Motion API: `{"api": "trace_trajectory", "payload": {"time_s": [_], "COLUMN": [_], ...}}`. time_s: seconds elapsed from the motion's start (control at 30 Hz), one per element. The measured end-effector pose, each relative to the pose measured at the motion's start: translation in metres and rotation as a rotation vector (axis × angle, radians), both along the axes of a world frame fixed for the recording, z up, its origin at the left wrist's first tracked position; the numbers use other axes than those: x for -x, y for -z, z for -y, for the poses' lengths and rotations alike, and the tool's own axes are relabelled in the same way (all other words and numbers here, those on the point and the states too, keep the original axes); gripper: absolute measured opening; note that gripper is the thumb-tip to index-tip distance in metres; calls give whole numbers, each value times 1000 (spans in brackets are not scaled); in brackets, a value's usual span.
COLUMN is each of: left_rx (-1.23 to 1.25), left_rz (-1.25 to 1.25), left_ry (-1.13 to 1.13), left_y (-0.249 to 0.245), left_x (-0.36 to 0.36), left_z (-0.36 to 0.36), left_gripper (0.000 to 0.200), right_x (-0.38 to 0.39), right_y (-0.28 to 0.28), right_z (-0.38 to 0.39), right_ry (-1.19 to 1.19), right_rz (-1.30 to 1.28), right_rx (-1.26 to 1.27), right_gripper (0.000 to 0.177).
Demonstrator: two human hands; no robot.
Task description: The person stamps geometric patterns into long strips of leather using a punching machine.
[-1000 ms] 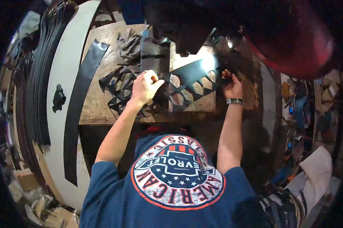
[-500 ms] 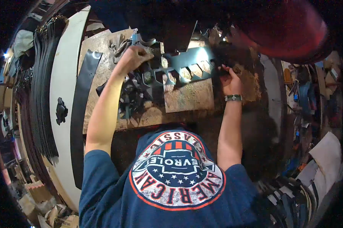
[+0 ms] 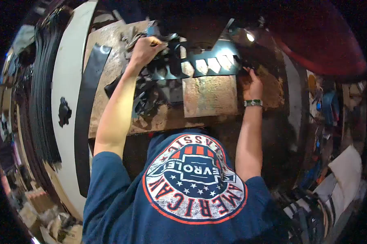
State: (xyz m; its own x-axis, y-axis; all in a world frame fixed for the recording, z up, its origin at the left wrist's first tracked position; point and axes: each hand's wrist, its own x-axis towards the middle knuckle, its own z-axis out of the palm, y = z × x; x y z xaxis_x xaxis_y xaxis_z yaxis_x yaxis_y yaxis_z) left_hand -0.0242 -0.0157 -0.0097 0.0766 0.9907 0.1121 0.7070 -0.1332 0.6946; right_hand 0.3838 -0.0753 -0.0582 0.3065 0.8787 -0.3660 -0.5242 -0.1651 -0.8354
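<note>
A dark strip with several cut-out openings stretches across the workbench, shiny under a bright light. Its left part is near my left hand, whose fingers are pinched together above dark scraps; what they hold is too small to make out. At the strip's right end is my right hand, thumb and fingers bent toward the dark edge; the contact is hidden in shadow. Below the strip lies a worn rectangular board. Dark cut scraps are heaped left of the board.
A long black sheet lies on the left beside a pale panel bearing a small black piece. Black strips hang farther left. A large red object looms at upper right. Dark machinery stands behind the strip.
The view has shifted a little. The strip with openings now lies more level and farther to the right, and its openings look brighter. Both hands keep nearly the same poses.
</note>
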Motion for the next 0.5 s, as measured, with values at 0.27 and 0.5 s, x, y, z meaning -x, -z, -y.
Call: {"api": "trace_trajectory", "payload": {"time_s": [0.27, 0.5], "left_rx": [-1, 40], "left_rz": [93, 165], "left_ry": [-134, -212], "left_y": [11, 12], "left_x": [3, 0], "left_z": [-1, -1], "left_gripper": [28, 27], "right_x": [-8, -21], "right_y": [3, 19], "right_z": [-5, -15], "right_ry": [-177, -182], "right_rz": [-59, -86], "right_rx": [-24, 27], "right_gripper": [24, 25]}}
